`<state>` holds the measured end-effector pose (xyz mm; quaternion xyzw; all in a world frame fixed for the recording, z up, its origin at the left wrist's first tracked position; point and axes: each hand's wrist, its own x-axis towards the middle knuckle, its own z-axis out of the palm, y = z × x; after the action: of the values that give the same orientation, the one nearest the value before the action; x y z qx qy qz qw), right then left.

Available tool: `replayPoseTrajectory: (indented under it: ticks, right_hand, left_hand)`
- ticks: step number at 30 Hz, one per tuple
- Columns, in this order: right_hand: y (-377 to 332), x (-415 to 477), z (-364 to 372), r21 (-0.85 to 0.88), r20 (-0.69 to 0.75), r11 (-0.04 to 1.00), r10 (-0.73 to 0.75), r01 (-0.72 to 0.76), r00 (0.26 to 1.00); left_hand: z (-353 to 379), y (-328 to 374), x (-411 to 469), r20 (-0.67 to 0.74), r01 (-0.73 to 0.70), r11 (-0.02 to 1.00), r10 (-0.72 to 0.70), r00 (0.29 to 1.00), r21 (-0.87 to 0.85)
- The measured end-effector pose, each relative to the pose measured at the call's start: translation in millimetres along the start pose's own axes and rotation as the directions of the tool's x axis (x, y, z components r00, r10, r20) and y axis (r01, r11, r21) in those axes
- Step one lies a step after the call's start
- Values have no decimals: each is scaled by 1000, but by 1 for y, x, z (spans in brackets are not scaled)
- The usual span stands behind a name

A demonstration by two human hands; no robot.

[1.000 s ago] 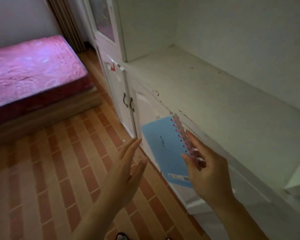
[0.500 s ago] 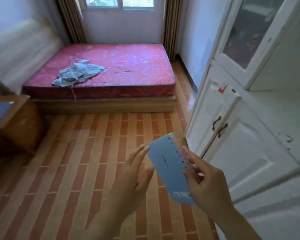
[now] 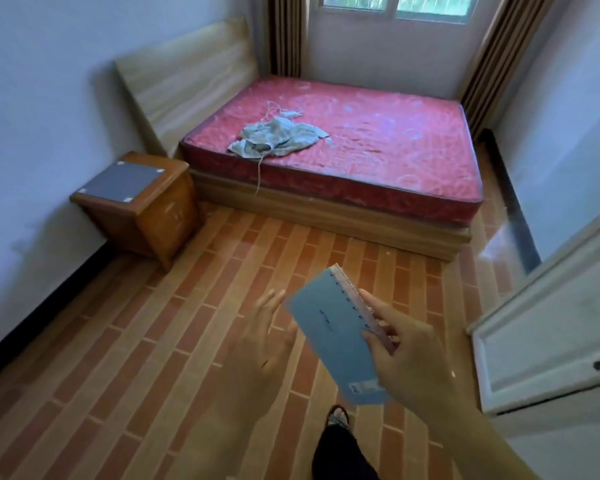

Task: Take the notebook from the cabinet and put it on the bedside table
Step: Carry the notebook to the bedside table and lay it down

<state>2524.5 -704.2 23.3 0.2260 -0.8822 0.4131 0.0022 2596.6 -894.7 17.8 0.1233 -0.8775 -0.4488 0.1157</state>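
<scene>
Your right grip (image 3: 409, 358) holds the blue spiral notebook (image 3: 333, 337) by its ring edge, with the thumb on the cover. The notebook is tilted in the air over the floor (image 3: 118, 358), in front of the bed (image 3: 361, 143). Your left grip (image 3: 260, 344) is wide, fingers straight, just beside the notebook; I cannot tell if it touches. The wooden bench (image 3: 160, 216) stands just left of the bed. A grey cloth (image 3: 274, 136) lies on the bed.
</scene>
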Motion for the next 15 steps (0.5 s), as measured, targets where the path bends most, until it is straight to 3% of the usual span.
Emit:
replayPoseTrajectory:
  ticks: [3, 10, 15]
  right_hand:
    - [12, 58, 12, 19, -3, 1000, -6, 6, 1000]
    - [42, 214, 24, -47, 27, 998, -46, 48, 999]
    - [51, 320, 45, -38, 110, 995, -84, 88, 990]
  left_hand:
    - [0, -14, 52, -18, 3, 1000, -2, 1000, 6]
    - [-7, -36, 202, 94, -37, 990, 25, 995, 133]
    - [-15, -59, 295, 23, 53, 994, -56, 998, 91]
